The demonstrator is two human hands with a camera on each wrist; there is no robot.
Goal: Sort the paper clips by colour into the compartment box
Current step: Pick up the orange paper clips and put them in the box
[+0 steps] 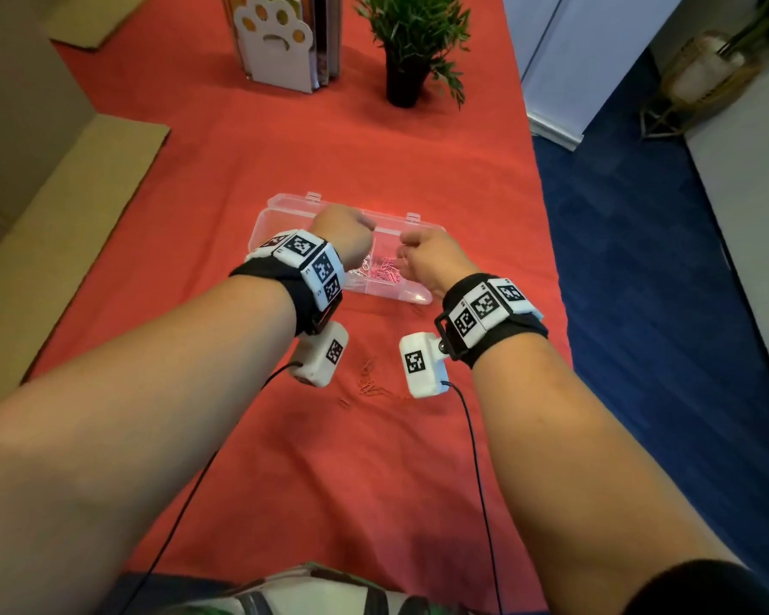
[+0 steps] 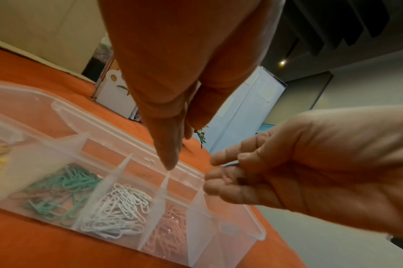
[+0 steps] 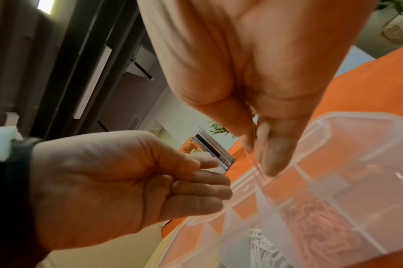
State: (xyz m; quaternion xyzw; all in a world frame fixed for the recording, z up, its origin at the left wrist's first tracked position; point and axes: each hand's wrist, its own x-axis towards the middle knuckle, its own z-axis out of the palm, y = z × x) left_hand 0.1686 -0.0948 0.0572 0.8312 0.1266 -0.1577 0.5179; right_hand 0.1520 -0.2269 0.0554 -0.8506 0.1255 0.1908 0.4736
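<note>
Hands hovering over clear plastic compartment box (image 1: 418, 224): left hand (image 1: 345, 235) loose, right hand (image 1: 427, 259) curled, grip unclear.

Both bare forearms reach forward side by side, each wrist wrapped in a black strap. Left hand (image 1: 345, 233) is held palm down with knuckles up, its fingers (image 3: 202, 188) loosely curled toward the palm with nothing visible between them. Right hand (image 1: 429, 259) is just beside it, apart from it, with fingers (image 2: 221, 181) curled in and fingertips close to the thumb; whether they pinch anything can't be told.
</note>
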